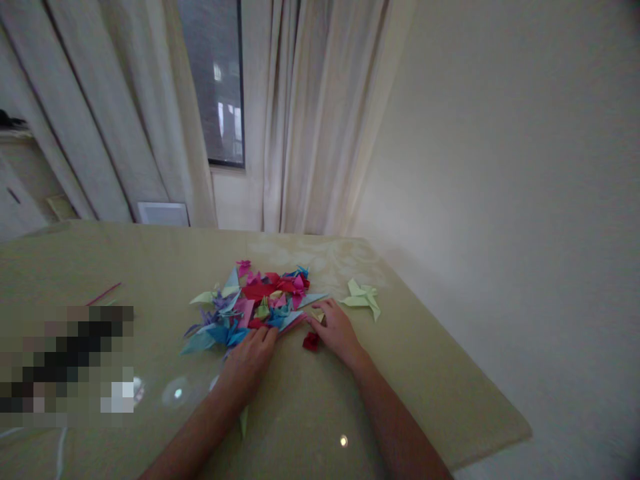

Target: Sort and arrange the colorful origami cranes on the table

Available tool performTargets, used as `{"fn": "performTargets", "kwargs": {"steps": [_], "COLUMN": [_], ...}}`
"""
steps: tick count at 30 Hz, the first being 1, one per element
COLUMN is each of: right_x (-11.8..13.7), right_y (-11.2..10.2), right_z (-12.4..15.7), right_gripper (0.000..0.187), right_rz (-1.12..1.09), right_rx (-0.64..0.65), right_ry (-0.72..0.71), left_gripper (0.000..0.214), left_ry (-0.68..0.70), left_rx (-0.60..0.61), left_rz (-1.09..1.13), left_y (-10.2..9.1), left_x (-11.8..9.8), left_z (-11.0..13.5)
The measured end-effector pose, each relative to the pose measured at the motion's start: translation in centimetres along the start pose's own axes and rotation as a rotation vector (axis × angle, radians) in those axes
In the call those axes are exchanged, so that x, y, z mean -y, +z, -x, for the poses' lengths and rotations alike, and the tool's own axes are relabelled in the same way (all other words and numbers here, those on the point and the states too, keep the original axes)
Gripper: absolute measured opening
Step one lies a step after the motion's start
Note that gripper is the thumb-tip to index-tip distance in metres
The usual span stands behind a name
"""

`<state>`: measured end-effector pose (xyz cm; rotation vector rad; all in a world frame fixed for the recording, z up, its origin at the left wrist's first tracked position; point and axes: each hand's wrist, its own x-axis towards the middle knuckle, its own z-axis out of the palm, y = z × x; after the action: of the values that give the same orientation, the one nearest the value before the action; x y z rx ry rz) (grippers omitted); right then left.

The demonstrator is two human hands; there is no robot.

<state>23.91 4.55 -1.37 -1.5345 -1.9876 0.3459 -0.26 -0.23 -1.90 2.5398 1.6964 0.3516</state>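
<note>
A heap of colourful folded-paper pieces (260, 290), some shaped like cranes and flowers, lies on the table before me. My left hand (255, 350) rests at the heap's near edge, fingers stretched forward beside blue folded paper (220, 333); its thumb is hidden. At the heap's right side is my right hand (336, 328), thumb and fingers apart around a small yellowish piece of paper; I cannot tell whether it touches it. A pink paper edge (293, 325) runs between both hands. Just below the right hand lies a small dark red folded piece (311, 342).
A pale green paper crane (363, 298) lies apart on the right. The table (425, 373) has a glossy cover, its right edge near the wall. A thin pink stick (104, 293) and a pixelated dark area are at left. Curtains (320, 120) and a window stand behind.
</note>
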Motion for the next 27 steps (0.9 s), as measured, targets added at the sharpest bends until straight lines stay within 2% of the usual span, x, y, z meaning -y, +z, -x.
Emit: {"fn": "performTargets", "kwargs": {"steps": [4, 8, 10, 13, 17, 21, 27], "right_x": [-0.2, 1.1, 2.2, 3.9, 5.2, 4.8, 3.5], "right_y": [-0.1, -1.1, -1.5, -1.4, -0.3, -0.5, -1.7], "right_z": [-0.1, -0.2, 0.0, 0.5, 1.2, 0.7, -0.3], "right_gripper": [0.027, 0.028, 0.032, 0.033, 0.039, 0.038, 0.038], "right_rz": [0.011, -0.017, -0.136, -0.422, -0.705, -0.859, -0.901], "right_rx": [-0.017, -0.168, -0.244, -0.203, -0.117, -0.077, -0.14], "right_ry": [-0.009, -0.088, -0.132, -0.146, -0.034, 0.033, 0.06], "left_gripper": [0.048, 0.037, 0.035, 0.035, 0.037, 0.036, 0.041], "left_ry": [-0.038, -0.058, -0.04, 0.015, -0.006, -0.027, -0.081], "left_rx": [-0.022, -0.249, -0.381, -0.478, -0.378, -0.238, -0.23], "left_rz": [0.077, 0.307, 0.456, 0.618, 0.739, 0.862, 1.064], "left_y": [-0.4, -0.2, -0.2, -0.3, -0.8, -1.1, -0.5], "left_x": [0.5, 1.2, 1.0, -0.1, -1.5, -1.8, -1.2], "left_z": [-0.2, -0.5, -0.5, -0.4, 0.0, 0.1, -0.3]}}
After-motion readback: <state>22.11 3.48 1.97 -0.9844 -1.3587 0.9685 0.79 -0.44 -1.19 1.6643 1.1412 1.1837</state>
